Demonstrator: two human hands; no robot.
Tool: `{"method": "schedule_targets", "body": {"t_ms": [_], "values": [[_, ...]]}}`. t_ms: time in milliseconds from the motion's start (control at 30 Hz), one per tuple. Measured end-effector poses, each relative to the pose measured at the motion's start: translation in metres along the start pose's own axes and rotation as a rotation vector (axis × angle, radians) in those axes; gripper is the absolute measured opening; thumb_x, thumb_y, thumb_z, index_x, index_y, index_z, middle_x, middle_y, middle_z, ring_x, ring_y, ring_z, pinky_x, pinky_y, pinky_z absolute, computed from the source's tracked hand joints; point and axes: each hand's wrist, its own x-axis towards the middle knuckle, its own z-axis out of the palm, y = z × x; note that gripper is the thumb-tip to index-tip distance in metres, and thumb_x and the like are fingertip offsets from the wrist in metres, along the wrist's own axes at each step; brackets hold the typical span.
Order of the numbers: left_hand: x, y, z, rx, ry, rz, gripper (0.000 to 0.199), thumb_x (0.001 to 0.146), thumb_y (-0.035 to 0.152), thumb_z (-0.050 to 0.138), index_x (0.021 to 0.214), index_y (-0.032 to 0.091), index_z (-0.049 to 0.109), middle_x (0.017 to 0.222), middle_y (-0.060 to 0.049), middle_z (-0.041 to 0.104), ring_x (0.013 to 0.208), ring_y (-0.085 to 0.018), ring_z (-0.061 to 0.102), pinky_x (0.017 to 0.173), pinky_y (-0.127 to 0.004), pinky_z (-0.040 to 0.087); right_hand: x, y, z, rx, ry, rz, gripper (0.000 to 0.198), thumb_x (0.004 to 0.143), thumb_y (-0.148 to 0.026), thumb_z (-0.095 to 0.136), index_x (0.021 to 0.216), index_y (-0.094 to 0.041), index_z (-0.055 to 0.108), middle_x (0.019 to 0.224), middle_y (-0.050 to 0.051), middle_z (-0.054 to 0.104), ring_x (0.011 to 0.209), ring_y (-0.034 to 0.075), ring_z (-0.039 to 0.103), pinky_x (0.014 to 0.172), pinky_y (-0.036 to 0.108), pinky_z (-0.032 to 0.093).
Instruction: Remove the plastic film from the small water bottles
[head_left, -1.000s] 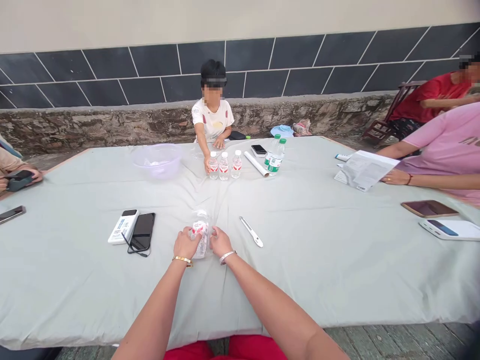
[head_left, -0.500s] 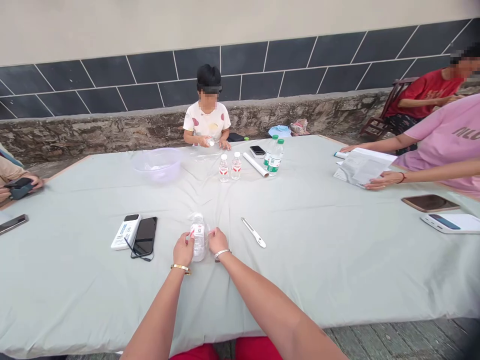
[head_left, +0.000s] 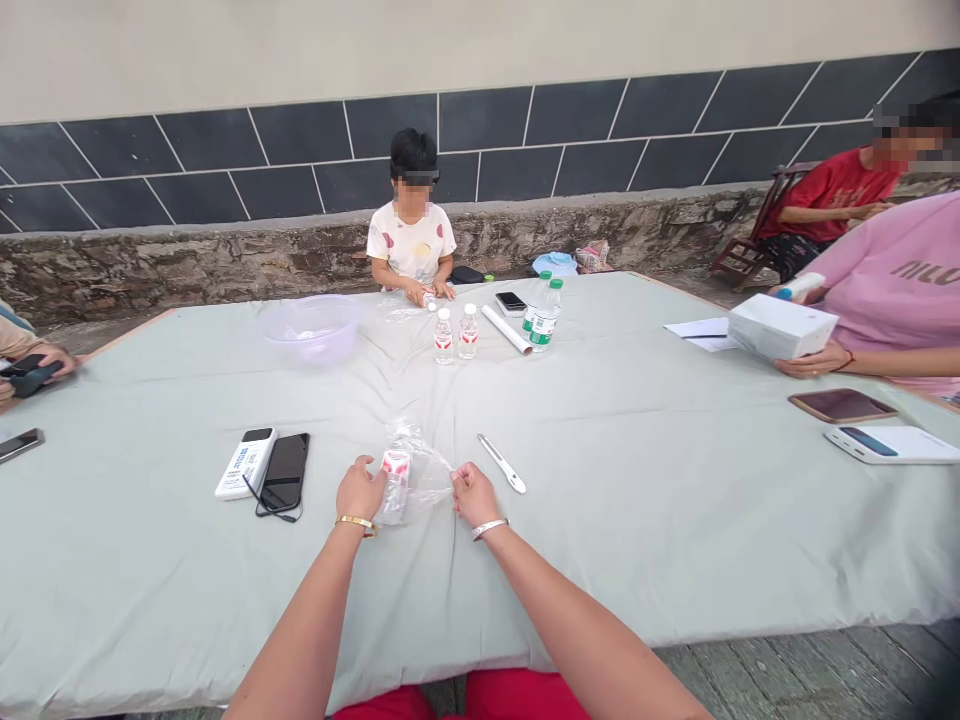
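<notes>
A small clear plastic bottle (head_left: 396, 468) with a red-and-white label lies on the cloth in front of me, loosely covered by clear plastic film (head_left: 431, 472). My left hand (head_left: 361, 493) grips the bottle from its left side, thumb against the label. To the right, my right hand (head_left: 472, 494) pinches the edge of the film and holds it stretched away from the bottle. A white utility knife (head_left: 502, 463) lies just beyond my right hand. Left of my left hand are a black phone (head_left: 286, 472) and a white power bank (head_left: 246, 463).
Farther back stand two small bottles (head_left: 456, 333), two green-capped bottles (head_left: 542, 318), a white roll (head_left: 507, 330) and a purple basin (head_left: 311, 335). Across the table a person handles another bottle (head_left: 429, 300). At right a person holds a white box (head_left: 782, 326) near a phone (head_left: 843, 405).
My right hand has moved right, drawing the film out from the bottle. My left hand stays by the bottle. The person at right has lifted a white box.
</notes>
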Motion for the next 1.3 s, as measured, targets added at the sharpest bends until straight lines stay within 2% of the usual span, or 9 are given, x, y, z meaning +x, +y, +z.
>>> {"method": "schedule_targets", "body": {"t_ms": [133,367,567,733,867,1000,1133,1233,1300], "values": [[-0.003,-0.007,-0.001,-0.004,-0.026,-0.005,0.039,0.086,0.038,0.032,0.112,0.018,0.054,0.100,-0.011,0.064,0.090,-0.021,0.062,0.075,-0.029,0.043,-0.010,0.012,-0.039,-0.043,-0.057,0.055,0.017,0.082,-0.024,0.042,0.066,-0.023,0.036,0.052,-0.008,0.045,0.038,0.010,0.046,0.038,0.021,0.035],[-0.019,0.028,0.013,0.084,-0.035,0.097,0.072,0.071,0.055,0.055,0.132,0.023,0.035,0.124,-0.014,0.051,0.106,-0.027,0.055,0.072,-0.030,0.042,-0.014,0.028,-0.064,-0.352,-0.008,-0.001,0.018,0.081,-0.019,0.043,0.064,-0.021,0.039,0.054,-0.004,0.050,0.046,0.010,0.049,0.048,0.021,0.034],[-0.025,-0.005,0.003,0.032,-0.162,0.058,0.047,0.084,0.049,0.037,0.115,0.017,0.052,0.110,-0.012,0.063,0.102,-0.025,0.058,0.077,-0.029,0.041,-0.008,0.033,-0.077,-0.698,0.068,-0.064,0.008,0.079,-0.017,0.048,0.074,-0.019,0.052,0.064,0.000,0.056,0.061,0.013,0.052,0.054,0.022,0.030],[-0.040,-0.027,0.004,0.004,-0.129,0.077,0.053,0.088,0.053,0.018,0.093,0.020,0.060,0.097,-0.011,0.067,0.096,-0.025,0.060,0.074,-0.031,0.042,-0.015,0.010,-0.092,-0.632,0.154,-0.201,0.026,0.077,-0.016,0.049,0.102,-0.019,0.055,0.089,0.004,0.060,0.065,0.013,0.054,0.062,0.024,0.038],[-0.044,-0.026,0.010,-0.111,-0.069,0.084,0.050,0.090,0.047,0.016,0.094,0.023,0.060,0.100,-0.007,0.067,0.097,-0.023,0.058,0.076,-0.030,0.042,-0.036,-0.024,-0.075,-0.459,0.293,-0.550,0.032,0.079,-0.012,0.039,0.103,-0.020,0.057,0.107,0.007,0.057,0.073,0.015,0.055,0.071,0.029,0.042],[-0.043,-0.025,0.013,-0.124,-0.076,0.061,0.048,0.091,0.044,0.018,0.098,0.022,0.061,0.103,-0.008,0.066,0.098,-0.024,0.057,0.079,-0.032,0.041,-0.047,-0.038,-0.024,-0.398,-0.135,-0.736,0.031,0.072,-0.007,0.042,0.086,-0.024,0.064,0.091,0.003,0.064,0.086,0.019,0.056,0.079,0.030,0.043],[-0.043,-0.025,0.016,-0.190,-0.071,0.011,0.050,0.090,0.044,0.016,0.091,0.022,0.061,0.096,-0.008,0.067,0.094,-0.023,0.058,0.077,-0.032,0.042,-0.027,-0.023,0.016,-0.399,-0.411,-0.430,0.013,0.074,-0.024,0.056,0.083,-0.022,0.065,0.072,0.001,0.064,0.070,0.018,0.059,0.069,0.029,0.043],[-0.049,-0.025,0.022,-0.279,-0.045,-0.002,0.045,0.090,0.044,0.020,0.086,0.022,0.059,0.094,-0.007,0.067,0.090,-0.022,0.059,0.076,-0.031,0.043,-0.012,-0.012,0.027,-0.283,-0.406,-0.137,0.039,0.078,-0.045,0.053,0.108,-0.020,0.058,0.082,0.004,0.065,0.060,0.016,0.059,0.058,0.028,0.043],[-0.053,-0.026,0.028,-0.321,-0.018,-0.005,0.039,0.088,0.045,0.026,0.084,0.022,0.058,0.090,-0.007,0.067,0.085,-0.022,0.061,0.072,-0.031,0.044,-0.011,-0.010,0.028,-0.280,-0.378,-0.103,0.048,0.077,-0.051,0.054,0.113,-0.019,0.054,0.085,0.005,0.064,0.062,0.016,0.060,0.057,0.027,0.043]]}}
